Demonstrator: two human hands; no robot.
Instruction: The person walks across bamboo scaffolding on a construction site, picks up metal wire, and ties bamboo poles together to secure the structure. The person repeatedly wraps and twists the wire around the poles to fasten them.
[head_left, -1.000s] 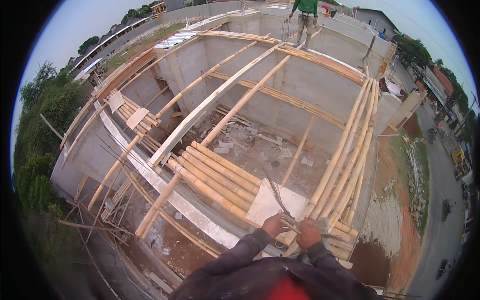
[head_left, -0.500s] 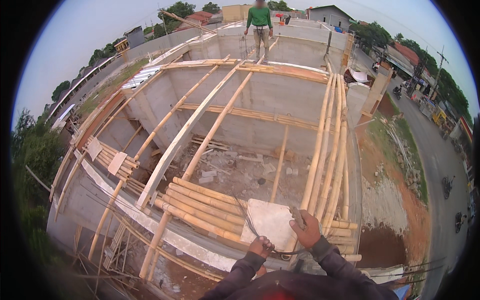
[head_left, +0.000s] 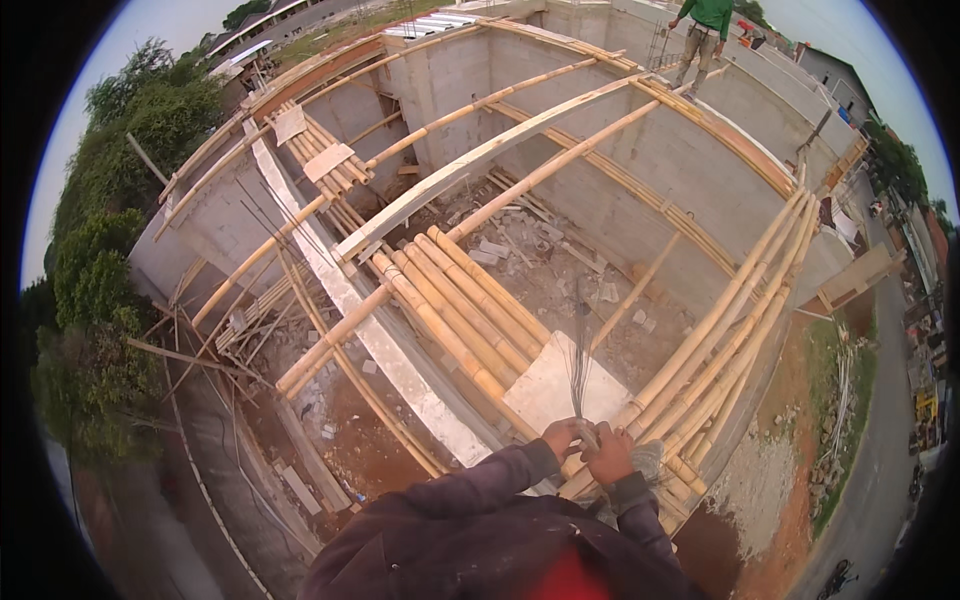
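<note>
High on a scaffold of pale yellow bamboo poles lashed across an unfinished grey block-walled building, a person in a dark long-sleeved top brings both hands together over a bundle of thin dark wire strands. The left hand is closed around the lower end of the bundle, and the right hand is curled against it just beside the left; the strands rise upright from the two fists. The hands sit at the near edge of a flat pale board laid on the poles, where a slanting group of long bamboo poles meets it. Rubble lies on the floor of the room below. On the far wall top stands another person in a green shirt.
</note>
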